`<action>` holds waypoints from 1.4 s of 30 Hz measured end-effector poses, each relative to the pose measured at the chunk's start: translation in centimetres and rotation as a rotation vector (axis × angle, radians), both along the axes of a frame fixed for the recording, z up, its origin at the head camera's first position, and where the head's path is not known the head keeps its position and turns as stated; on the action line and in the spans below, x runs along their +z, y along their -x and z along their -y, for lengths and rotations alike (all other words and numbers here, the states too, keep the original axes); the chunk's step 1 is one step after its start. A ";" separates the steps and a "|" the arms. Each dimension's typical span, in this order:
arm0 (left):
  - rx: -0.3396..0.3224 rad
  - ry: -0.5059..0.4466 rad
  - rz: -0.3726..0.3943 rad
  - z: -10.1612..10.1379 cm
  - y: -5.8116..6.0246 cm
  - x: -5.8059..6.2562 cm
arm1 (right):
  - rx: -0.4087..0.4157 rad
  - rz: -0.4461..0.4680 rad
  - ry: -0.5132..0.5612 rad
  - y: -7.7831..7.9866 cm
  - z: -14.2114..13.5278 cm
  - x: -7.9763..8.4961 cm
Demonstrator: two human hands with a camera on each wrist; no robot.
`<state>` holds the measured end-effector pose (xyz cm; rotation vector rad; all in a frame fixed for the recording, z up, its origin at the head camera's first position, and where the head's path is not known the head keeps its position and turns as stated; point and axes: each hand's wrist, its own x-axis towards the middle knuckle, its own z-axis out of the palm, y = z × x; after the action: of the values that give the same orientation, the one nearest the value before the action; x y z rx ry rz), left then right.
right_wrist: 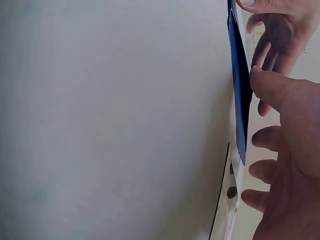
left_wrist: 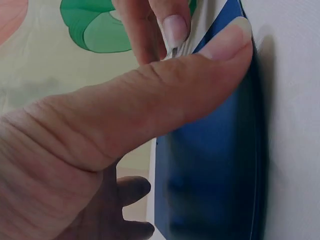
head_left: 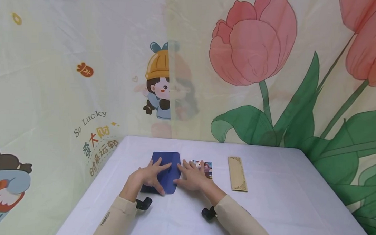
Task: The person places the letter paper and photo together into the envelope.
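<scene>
A dark blue envelope (head_left: 165, 156) with a creased flap along its right side lies flat on the white table. My left hand (head_left: 149, 175) is spread over its left and middle part, thumb towards the near edge. In the left wrist view that thumb (left_wrist: 165, 95) stretches across the blue surface. My right hand (head_left: 190, 176) has its fingers extended, with fingertips right at the envelope's right edge. In the right wrist view, the edge of the envelope (right_wrist: 241, 95) slants up off the table beside the thumb. Partly under my right hand is a small colourful picture card (head_left: 208, 169).
To the right of the card lies a tan paper strip (head_left: 237, 174) with ornate corners. The white table (head_left: 275, 207) reaches back to a printed cloth backdrop (head_left: 187, 131) with tulips and cartoon figures. A black camera (head_left: 144, 203) sits at my left wrist, another camera (head_left: 208, 213) at my right.
</scene>
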<state>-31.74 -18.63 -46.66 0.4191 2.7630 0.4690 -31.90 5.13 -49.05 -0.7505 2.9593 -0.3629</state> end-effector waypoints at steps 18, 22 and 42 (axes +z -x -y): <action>0.002 -0.028 -0.003 -0.4 -0.2 -0.2 | 0.029 0.002 -0.151 0.4 0.4 -0.5; -0.004 -0.037 -0.015 -0.4 0.0 -0.1 | 0.037 -0.021 -0.178 0.3 0.5 -0.2; -0.096 -0.183 -0.014 0.2 1.0 -0.2 | 0.068 -0.075 -0.239 0.1 0.7 0.4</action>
<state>-32.77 -18.86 -46.83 0.5979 2.7080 0.7003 -32.05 4.47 -48.66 -0.8478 2.9616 0.0238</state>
